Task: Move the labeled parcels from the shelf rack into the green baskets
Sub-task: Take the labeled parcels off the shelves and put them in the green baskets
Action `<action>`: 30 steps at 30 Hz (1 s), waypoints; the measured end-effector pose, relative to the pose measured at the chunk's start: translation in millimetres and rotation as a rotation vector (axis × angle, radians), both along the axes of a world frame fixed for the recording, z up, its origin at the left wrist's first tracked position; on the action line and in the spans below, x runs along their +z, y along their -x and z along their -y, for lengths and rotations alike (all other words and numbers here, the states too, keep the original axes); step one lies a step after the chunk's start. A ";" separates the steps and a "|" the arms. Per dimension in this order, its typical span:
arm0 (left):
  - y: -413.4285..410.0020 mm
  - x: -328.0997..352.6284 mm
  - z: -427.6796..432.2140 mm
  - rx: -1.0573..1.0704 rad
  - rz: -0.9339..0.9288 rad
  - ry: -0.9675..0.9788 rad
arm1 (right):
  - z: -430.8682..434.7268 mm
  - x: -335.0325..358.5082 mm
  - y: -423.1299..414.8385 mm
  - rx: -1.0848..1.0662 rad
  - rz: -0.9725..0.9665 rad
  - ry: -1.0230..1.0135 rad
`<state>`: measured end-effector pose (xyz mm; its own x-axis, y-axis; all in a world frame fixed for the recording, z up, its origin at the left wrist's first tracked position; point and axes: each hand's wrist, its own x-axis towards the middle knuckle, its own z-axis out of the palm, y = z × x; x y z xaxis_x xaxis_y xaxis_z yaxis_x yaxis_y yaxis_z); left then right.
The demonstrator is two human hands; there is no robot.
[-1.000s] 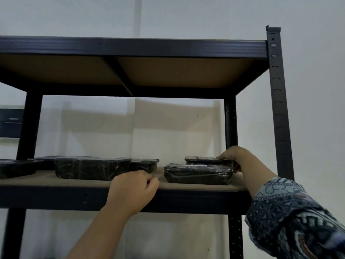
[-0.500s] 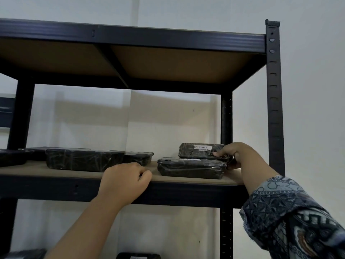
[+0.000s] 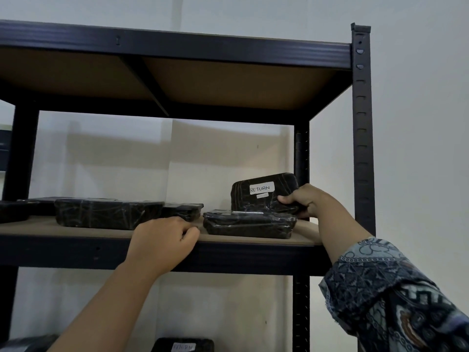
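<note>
Right hand (image 3: 303,203), right of centre in the frame, pinching the lower right corner of a black wrapped parcel (image 3: 264,193) marked "RETURN", tipped up on edge behind a second parcel (image 3: 250,223) lying flat at the front of the shelf board (image 3: 101,231). Left hand (image 3: 163,243), at centre, curled closed over the front edge of that board, holding no parcel. Risk, as judged: a corner-only pinch on glossy wrap likely to slip, dropping the tilted parcel onto the flat one below or off the board's right end; could also snag on the flat parcel in front or knock the rear post (image 3: 301,174) while coming out. Further parcels lined along the board toward the left of the frame, another labelled one (image 3: 182,345) at the bottom edge, lower down. Surface: bare brown fibreboard in a dark metal rack (image 3: 361,123), a second board overhead. Room: plain pale wall behind, dim light, soft shadows. No green baskets in view.
</note>
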<state>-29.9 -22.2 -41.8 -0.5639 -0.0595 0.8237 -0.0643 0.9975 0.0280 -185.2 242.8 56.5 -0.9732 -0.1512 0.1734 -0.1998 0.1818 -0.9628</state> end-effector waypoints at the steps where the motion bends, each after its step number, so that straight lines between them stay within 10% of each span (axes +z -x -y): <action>1: 0.0 -0.1 -0.1 -0.001 0.000 -0.001 | 0.1 0.5 -2.2 -0.011 -0.033 0.046; 30: -24.8 -6.5 -21.4 -0.063 -0.090 -0.037 | -24.5 -18.5 -139.4 0.143 -0.363 0.354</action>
<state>-5.1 -0.8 -48.3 -0.4909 -0.0576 0.8693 0.0034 0.9977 0.0680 -45.9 267.3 38.1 -0.8151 -0.1491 0.5598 -0.5307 -0.1955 -0.8247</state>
